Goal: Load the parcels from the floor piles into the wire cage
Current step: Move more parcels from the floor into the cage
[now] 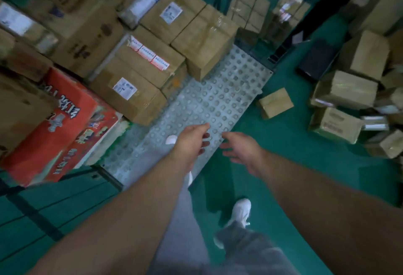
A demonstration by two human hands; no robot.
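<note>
Head view: both hands are being held out empty over the near edge of the cage floor. The left hand (192, 141) is being kept loose, its grip released, fingers slightly curled above the studded grey floor plate (220, 100). The right hand (242, 148) is likewise being held with its grip released, fingers spread, nothing grasped, just beside the left hand and apart from it.

Inside the wire cage (257, 8), brown cardboard parcels (139, 71) are being kept stacked against the far and left sides, with a red printed carton (56, 126) tilted at the front left. Part of the studded plate is being left bare.

On the green floor (283, 154) to the right, one small brown parcel (275, 102) is lying alone just beside the plate's edge, and a loose pile of parcels (349, 91) is lying farther right. White shoes (241, 211) and grey trousers are being shown below the arms.
</note>
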